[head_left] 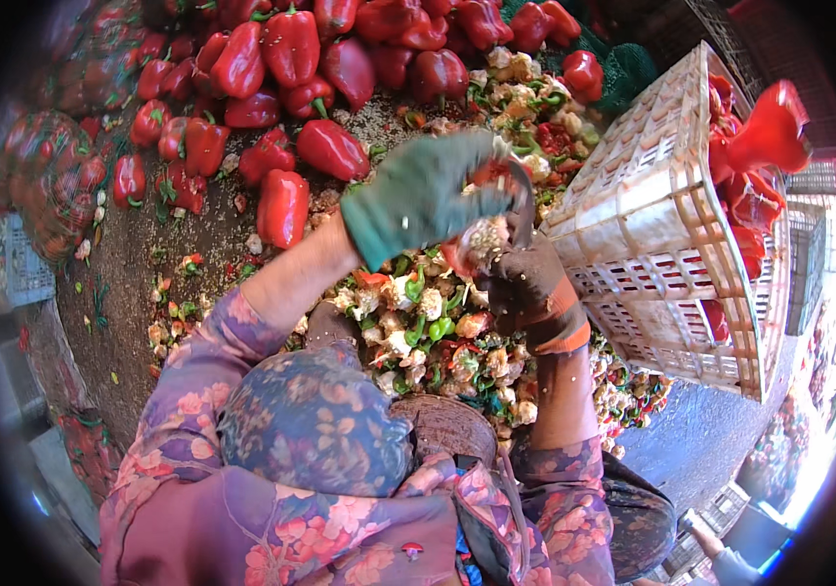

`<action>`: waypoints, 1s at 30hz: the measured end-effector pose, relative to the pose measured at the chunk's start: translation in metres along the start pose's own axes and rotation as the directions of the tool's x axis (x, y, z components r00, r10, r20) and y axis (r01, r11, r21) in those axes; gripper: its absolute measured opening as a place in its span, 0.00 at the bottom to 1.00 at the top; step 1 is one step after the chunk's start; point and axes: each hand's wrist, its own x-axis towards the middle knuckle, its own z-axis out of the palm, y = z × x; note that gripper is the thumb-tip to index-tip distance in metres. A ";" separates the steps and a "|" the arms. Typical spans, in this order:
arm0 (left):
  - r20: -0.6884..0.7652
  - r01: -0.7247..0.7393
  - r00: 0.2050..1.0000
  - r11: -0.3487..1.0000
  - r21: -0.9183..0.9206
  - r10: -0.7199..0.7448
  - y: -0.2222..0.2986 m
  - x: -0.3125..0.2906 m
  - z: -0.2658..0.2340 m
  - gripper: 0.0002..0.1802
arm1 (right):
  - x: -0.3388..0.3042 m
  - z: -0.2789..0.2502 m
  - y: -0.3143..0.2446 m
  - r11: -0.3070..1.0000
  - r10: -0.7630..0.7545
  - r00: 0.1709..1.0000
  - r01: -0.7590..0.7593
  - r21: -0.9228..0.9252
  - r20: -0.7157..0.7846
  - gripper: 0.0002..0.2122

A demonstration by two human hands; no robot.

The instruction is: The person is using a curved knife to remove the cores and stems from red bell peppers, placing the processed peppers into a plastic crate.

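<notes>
My left hand (pixel 416 200), in a green glove, reaches forward over the heap, fingers curled and smeared by motion. Some red shows beside its fingertips, but whether it grips anything is unclear. Close to it on the right is my right hand (pixel 527 283), in a dark glove with an orange cuff, its fingers closed. A dark curved shape rises there, too blurred to name. Between the hands is a seedy bell pepper core (pixel 484 242) with red flesh on it. Below them lies a heap of pale cores and green stems (pixel 428 313).
Whole red bell peppers (pixel 291 49) are piled at the far side. A tilted white plastic crate (pixel 633 186) at right holds red pepper pieces; a blurred red pepper piece (pixel 774 127) is at its rim. Filled net bags (pixel 52 166) stand left. Seeds litter the dark ground (pixel 115 313).
</notes>
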 end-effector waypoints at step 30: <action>-0.395 0.293 0.853 0.940 -0.176 -0.340 -0.034 -0.074 0.071 0.16 | 0.024 0.040 0.078 0.856 -0.472 0.751 0.266 -0.443 -0.461 0.09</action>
